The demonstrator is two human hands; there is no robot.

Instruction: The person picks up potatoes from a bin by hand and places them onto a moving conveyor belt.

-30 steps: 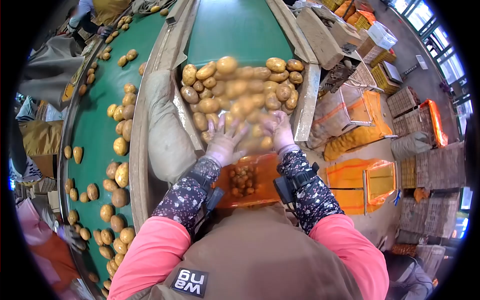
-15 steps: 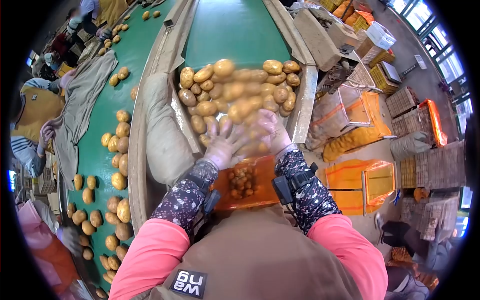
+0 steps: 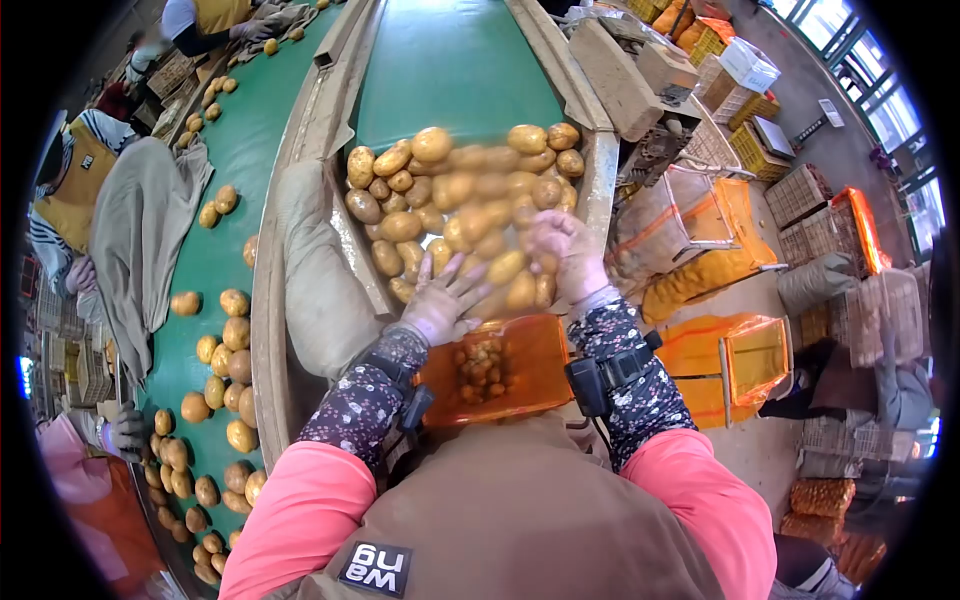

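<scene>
Packing shed. A long green conveyor belt (image 3: 460, 60) runs away from the camera, with a big heap of potatoes (image 3: 450, 190) piled up at its near end.

Both forearms, in flowery sleeves, reach forward from the chest with elbows bent. The left hand (image 3: 443, 298) is gloved, flat and wide open. Its fingers are splayed and the palm is down on the nearest potatoes at the pile's edge. The right hand (image 3: 563, 252) sits a bit higher on the right side of the heap, fingers curled into a cup over the potatoes. It's blurry there, so I can't tell if it's actually gripping one.

Just below, between the wrists, is the open mouth of an orange mesh bag (image 3: 535, 350) with potatoes down inside. A grey sack (image 3: 310, 270) is draped over the belt's left rail. Further left a second belt (image 3: 250, 130) carries loose potatoes, and another person (image 3: 65, 190) stands beside it.
</scene>
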